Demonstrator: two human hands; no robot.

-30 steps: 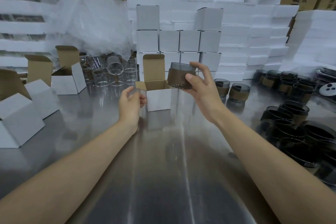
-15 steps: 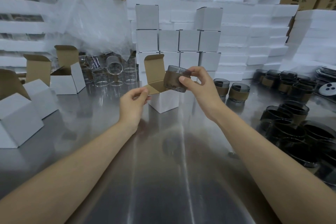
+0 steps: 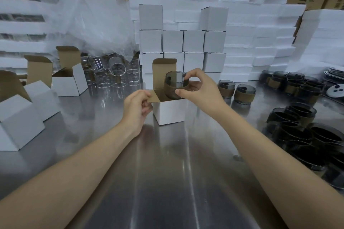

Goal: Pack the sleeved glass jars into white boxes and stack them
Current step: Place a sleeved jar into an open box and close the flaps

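1. At the middle of the steel table (image 3: 167, 173) an open white box (image 3: 170, 112) stands upright, with its tall brown-lined lid flap (image 3: 162, 69) raised at the back.
2. Over to the right hand (image 3: 201, 91): it grips the sleeved glass jar (image 3: 174, 87) up near the rim, thumb on the near side and fingers curled over the top.
3. That jar is tilted, mouth leaning toward the lid flap. Its base is just inside the mouth of the box, while most of the smoky glass and brown sleeve are above the edge.
4. And the left hand (image 3: 136, 107) pinches the box's left side flap (image 3: 153, 96) between thumb and curled fingers, with the flap spread outward.
5. Right behind, closed white boxes (image 3: 183, 41) sit stacked in neat rows against piles of foam sheets (image 3: 260, 42).
6. Just right of the box, two more sleeved jars (image 3: 226, 89) stand side by side on the table. Farther right, a crowd of dark jars (image 3: 297, 128) fills the edge.
7. On the left, clear glasses (image 3: 117, 74) cluster beneath crumpled plastic wrap (image 3: 96, 20), and empty boxes (image 3: 68, 82) stand nearby with flaps up.
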